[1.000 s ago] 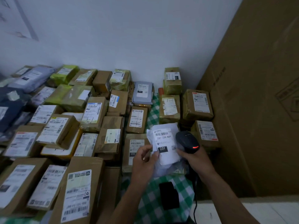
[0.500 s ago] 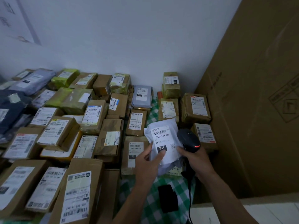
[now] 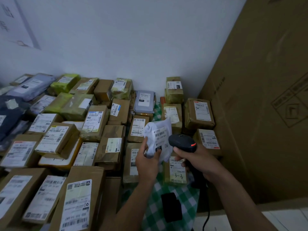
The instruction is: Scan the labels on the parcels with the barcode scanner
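My left hand (image 3: 147,162) grips a white soft parcel (image 3: 160,137) lifted above the table, thumb on its label near the black "231" mark. My right hand (image 3: 196,159) holds a black barcode scanner (image 3: 182,142) by its handle, its head right beside the parcel's label and a red light glowing on top. Under the lifted parcel lies a small brown parcel marked "3-3" (image 3: 176,170). Several labelled cardboard parcels (image 3: 95,122) cover the table to the left and behind.
A green checked cloth (image 3: 156,204) covers the table, with a black flat object (image 3: 171,207) lying on it near me. A very large cardboard box (image 3: 266,97) stands upright at the right. A white wall runs behind. The scanner's cable (image 3: 206,219) hangs down.
My left hand has lifted the white parcel up off the table and tilted it, uncovering the "3-3" parcel beneath. The scanner has stayed close to the label.
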Available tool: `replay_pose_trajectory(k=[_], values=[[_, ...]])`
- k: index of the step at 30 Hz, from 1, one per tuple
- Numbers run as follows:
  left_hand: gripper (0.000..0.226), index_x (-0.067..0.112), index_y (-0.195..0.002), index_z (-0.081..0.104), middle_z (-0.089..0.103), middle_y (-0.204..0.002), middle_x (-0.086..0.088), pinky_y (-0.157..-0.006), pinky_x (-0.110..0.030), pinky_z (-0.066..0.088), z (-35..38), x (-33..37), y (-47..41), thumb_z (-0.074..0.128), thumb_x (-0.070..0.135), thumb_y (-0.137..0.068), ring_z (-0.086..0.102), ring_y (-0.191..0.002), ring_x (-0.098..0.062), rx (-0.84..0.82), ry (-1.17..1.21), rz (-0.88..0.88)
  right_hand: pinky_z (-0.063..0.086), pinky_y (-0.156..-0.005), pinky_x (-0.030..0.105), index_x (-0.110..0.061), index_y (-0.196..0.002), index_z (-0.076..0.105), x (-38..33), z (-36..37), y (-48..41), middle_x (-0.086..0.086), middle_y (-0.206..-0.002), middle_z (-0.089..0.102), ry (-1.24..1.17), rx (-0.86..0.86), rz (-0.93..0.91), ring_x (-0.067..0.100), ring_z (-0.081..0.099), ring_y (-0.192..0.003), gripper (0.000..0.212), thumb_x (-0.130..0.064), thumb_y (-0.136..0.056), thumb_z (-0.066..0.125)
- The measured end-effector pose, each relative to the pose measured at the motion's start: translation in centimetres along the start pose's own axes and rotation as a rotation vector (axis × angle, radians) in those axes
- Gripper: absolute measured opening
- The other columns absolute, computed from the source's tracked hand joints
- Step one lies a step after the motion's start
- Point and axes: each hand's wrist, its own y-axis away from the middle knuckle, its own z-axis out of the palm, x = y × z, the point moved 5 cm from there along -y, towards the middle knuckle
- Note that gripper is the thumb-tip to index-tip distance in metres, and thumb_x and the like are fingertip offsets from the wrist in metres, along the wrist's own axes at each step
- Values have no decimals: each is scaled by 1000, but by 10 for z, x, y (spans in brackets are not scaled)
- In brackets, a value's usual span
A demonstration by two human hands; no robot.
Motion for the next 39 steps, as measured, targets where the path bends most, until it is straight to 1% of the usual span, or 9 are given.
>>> replay_pose_trajectory(k=[6,10,16,21,24,29,35,37,39], values=[[71,20,-149,52,62,-113,22,-73,-8,54,-1,-10,-10,80,1,-86,59,-101,12,30,-20,-22,50,-61,31,-29,-110,73,0,4,-1,6,-78,75,24,-35,19,15,63,-65,16,-28,-94,76],[69,18,-148,54,64,-129,6,-78,-6,52,-5,-15,-13,80,0,-86,62,-119,-9,46,-26,-14,49,-58,28,-26,-112,73,-1,9,0,4,-74,70,36,-54,38,13,62,-61,17,-28,-95,76],[66,18,-144,57,66,-124,7,-77,-8,54,-9,-20,-16,79,-3,-86,63,-117,-10,64,11,-27,49,-57,28,-24,-113,71,-1,12,0,5,-73,68,55,-85,55,13,61,-61,19,-27,-95,76],[67,17,-146,56,66,-130,2,-96,-33,58,-13,-28,-19,80,-1,-86,62,-125,-15,73,-27,-52,48,-57,28,-24,-115,71,-1,13,-1,5,-72,68,41,-92,58,13,61,-60,20,-26,-95,75],[68,17,-146,56,65,-135,0,-100,-42,57,-15,-29,-20,81,1,-85,60,-128,-15,80,-41,-47,48,-56,28,-23,-117,70,0,13,0,5,-73,67,35,-100,60,13,60,-59,22,-25,-96,75],[63,22,-143,59,69,-128,4,-93,-36,61,-21,-29,-16,79,1,-87,65,-119,-11,52,-48,-43,48,-57,29,-27,-117,70,4,14,-3,7,-78,72,27,-120,58,14,60,-60,23,-28,-95,75],[67,23,-149,52,60,-132,9,-83,-23,57,-59,-22,6,80,13,-89,60,-116,-10,55,-172,-48,52,-64,31,-36,-121,69,21,18,-11,11,-103,78,127,-109,40,16,65,-67,33,-35,-90,80],[66,26,-149,48,58,-130,12,-85,-28,60,-76,-23,21,79,20,-91,60,-111,-6,31,-215,-63,52,-64,33,-39,-118,69,28,22,-15,14,-101,77,177,-117,22,18,65,-67,31,-35,-90,80],[68,24,-152,47,57,-138,7,-96,-40,59,-93,-31,39,79,26,-91,58,-120,-11,12,-279,-109,52,-63,35,-39,-115,69,36,30,-16,14,-96,77,217,-142,13,18,65,-65,28,-35,-89,81]])
